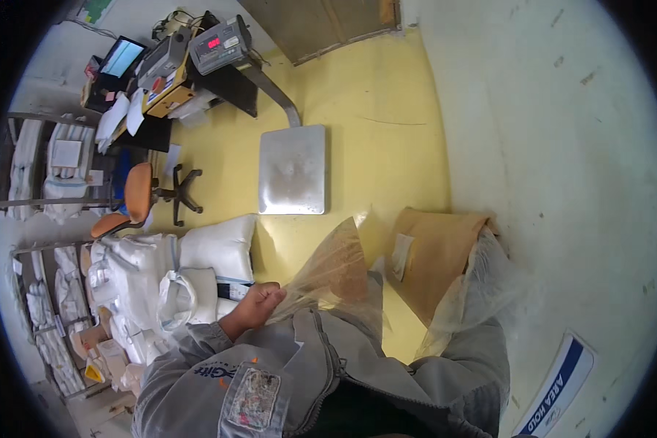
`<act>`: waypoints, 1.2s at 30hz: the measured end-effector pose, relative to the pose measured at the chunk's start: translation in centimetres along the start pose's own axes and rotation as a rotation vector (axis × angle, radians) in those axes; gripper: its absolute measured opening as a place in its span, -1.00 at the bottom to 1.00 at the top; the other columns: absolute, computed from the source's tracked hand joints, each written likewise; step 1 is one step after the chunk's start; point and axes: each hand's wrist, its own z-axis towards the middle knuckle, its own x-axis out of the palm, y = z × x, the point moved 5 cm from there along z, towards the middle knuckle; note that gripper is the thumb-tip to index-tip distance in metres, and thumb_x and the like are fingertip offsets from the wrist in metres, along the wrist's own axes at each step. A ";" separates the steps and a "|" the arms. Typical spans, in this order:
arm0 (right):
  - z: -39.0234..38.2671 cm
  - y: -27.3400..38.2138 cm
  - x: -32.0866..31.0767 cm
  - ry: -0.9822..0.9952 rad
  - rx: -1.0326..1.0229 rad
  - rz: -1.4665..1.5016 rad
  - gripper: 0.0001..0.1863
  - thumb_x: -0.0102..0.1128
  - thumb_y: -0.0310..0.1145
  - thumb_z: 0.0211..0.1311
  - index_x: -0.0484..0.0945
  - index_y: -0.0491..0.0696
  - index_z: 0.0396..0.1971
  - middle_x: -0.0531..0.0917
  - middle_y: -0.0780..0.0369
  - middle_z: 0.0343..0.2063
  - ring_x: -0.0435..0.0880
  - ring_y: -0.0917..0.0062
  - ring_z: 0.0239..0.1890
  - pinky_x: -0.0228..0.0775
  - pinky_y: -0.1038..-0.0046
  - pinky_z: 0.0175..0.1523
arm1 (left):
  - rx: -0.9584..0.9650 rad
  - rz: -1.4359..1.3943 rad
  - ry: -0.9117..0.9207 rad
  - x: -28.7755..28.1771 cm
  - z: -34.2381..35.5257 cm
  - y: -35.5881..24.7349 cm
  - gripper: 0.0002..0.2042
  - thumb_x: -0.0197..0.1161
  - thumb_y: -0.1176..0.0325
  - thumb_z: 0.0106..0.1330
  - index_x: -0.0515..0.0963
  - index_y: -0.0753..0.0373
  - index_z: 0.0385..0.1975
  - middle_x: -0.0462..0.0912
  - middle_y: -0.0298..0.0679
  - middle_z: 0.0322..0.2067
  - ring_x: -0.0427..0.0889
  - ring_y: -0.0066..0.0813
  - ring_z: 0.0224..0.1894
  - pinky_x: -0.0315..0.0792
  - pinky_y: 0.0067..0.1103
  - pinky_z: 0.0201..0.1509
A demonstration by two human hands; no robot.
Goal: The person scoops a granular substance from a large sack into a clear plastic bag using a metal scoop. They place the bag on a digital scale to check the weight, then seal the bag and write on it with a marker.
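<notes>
My left hand (259, 305) is closed in a fist on the edge of a clear plastic bag (336, 271), low and a little left of the middle. Something brown shows in or through the bag; I cannot tell which. On the right, the grey sleeve of my right arm (471, 358) reaches up to loose clear plastic (482, 281). No part of my right hand can be made out there. This plastic hangs out of a large brown paper sack (438, 244) beside the wall, with a pale label on its side.
A floor scale with a steel platform (293, 171) and a lit display (219, 45) stands ahead on the yellow floor. White sacks (215, 248) are piled at left, near an orange swivel chair (139, 191) and loaded shelves (47, 204). A wall (547, 168) runs along the right.
</notes>
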 end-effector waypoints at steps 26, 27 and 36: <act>-24.1 0.3 3.8 -0.229 0.396 0.980 -0.58 -0.03 -0.15 0.13 0.54 -0.27 -0.32 0.59 -0.14 -0.35 0.57 -0.01 -0.24 0.38 0.16 -0.09 | 0.169 -0.200 0.139 3.9 1.4 -0.2 -0.67 -0.02 0.27 0.41 0.22 0.13 -0.66 0.21 -0.48 -0.83 0.16 -0.75 -0.86 0.05 -0.70 -0.84; -26.2 -0.2 2.6 -0.229 0.424 0.952 -0.60 -0.04 -0.18 0.15 0.52 -0.25 -0.27 0.59 -0.13 -0.35 0.57 0.01 -0.24 0.38 0.18 -0.10 | 0.196 -0.180 0.178 4.5 1.6 -1.0 -0.67 -0.02 0.26 0.41 0.21 0.12 -0.66 0.21 -0.47 -0.83 0.15 -0.75 -0.87 0.05 -0.70 -0.84; -35.6 2.0 0.0 -0.439 0.597 1.019 -0.57 -0.03 -0.16 0.13 0.47 -0.25 -0.23 0.58 -0.13 -0.34 0.57 0.02 -0.22 0.38 0.13 -0.09 | 0.290 -0.147 0.290 6.1 1.5 -3.2 -0.67 -0.05 0.25 0.42 0.19 0.11 -0.65 0.16 -0.48 -0.84 0.11 -0.73 -0.90 0.04 -0.69 -0.88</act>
